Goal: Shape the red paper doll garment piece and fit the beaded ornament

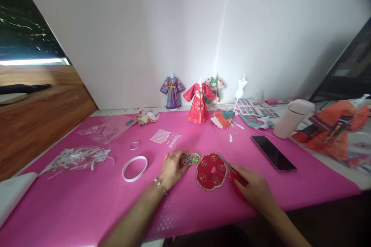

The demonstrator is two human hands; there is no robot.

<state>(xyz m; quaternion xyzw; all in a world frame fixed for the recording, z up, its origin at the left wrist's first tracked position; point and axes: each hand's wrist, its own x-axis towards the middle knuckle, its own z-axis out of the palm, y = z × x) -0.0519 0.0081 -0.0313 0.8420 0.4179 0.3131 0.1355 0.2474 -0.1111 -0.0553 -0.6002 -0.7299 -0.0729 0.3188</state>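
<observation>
My left hand (172, 166) is curled around the left end of a small green oval dish (197, 156), its fingers above and thumb below. Tiny multicoloured beads (189, 159) fill the dish. In my right hand (252, 186) is a pair of scissors (238, 182) with red handles, the blades pointing up and left. Those blades lie along the upper right edge of a red scalloped cloth piece (209, 180), printed with round motifs and carrying a pink spot near its middle. The cloth piece lies flat on the table, just right of the dish.
Behind stand doll robes in purple (173, 92), red (199, 102) and green (215, 85), plus a bare white stand (241, 87). A phone (274, 153), pale bottle (292, 119) and orange robe (339, 123) are right. White rings (135, 168), pearl strips (160, 136) and shredded filler (78, 159) lie left.
</observation>
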